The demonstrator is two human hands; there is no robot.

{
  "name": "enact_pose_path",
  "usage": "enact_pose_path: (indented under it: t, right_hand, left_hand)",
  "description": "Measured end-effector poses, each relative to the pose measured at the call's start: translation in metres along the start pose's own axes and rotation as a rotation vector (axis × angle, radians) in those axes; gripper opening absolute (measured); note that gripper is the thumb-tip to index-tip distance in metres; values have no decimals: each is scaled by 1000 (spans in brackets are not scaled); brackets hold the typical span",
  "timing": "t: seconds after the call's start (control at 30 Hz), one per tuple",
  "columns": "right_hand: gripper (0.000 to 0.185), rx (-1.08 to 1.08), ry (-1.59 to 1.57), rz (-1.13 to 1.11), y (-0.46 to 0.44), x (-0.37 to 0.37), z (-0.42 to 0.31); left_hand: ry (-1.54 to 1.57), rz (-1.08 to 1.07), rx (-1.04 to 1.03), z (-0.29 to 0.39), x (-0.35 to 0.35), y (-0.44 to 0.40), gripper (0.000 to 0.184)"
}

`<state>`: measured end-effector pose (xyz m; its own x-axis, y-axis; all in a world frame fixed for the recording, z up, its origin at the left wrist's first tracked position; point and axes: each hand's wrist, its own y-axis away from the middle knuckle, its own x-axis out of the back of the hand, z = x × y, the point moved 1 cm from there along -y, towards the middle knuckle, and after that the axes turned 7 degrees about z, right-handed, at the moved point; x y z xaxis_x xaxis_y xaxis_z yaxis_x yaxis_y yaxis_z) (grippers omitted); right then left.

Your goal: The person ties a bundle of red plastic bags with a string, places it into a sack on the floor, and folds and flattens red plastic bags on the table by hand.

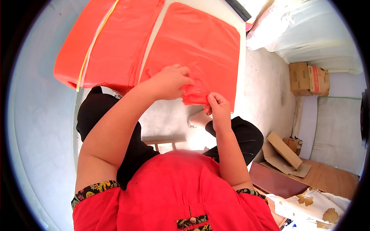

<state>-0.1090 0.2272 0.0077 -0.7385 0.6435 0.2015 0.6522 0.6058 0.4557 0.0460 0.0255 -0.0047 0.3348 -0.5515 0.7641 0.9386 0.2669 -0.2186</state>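
Note:
A flat stack of thin red plastic bags [192,42] lies on a pale table in front of me. At its near edge, a crumpled red plastic bag [196,92] is bunched up between my hands. My left hand [173,81] is closed, its fingers curled on the left side of the crumpled plastic. Pinched between the thumb and fingers of my right hand [219,106] is the right edge of the same bag. Part of the plastic under my left fingers is hidden.
A thicker red plastic bundle [115,46], crossed by a yellow and white strip [95,38], lies to the left. Cardboard boxes [309,79] stand by the right wall. Flattened cardboard [285,156] rests on a brown wooden surface [331,169] at lower right.

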Motion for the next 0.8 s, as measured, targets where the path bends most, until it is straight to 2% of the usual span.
enact_pose_path:
  t: [0.1,0.3,0.37,0.6,0.7,0.8]
  right_hand:
    - [25,50,-103,17,3,-12,-7]
    - [25,77,-173,79,2,-17,-22]
    - [25,128,-204,38,-1,-15,-24]
    - [25,94,-271,13,8,-14,-32]
    - [33,134,-340,11,13,-7,-37]
    - [46,283,-101,-36,5,-1,-18]
  left_hand:
    - [0,-17,5,2,5,0,42]
    - [9,-45,-7,5,12,0,44]
    - [-9,-27,-24,7,12,1,43]
    - [-193,117,-12,15,-8,0,28]
    - [-199,141,-23,12,-15,0,25]
    - [-162,181,-38,5,-23,1,28]
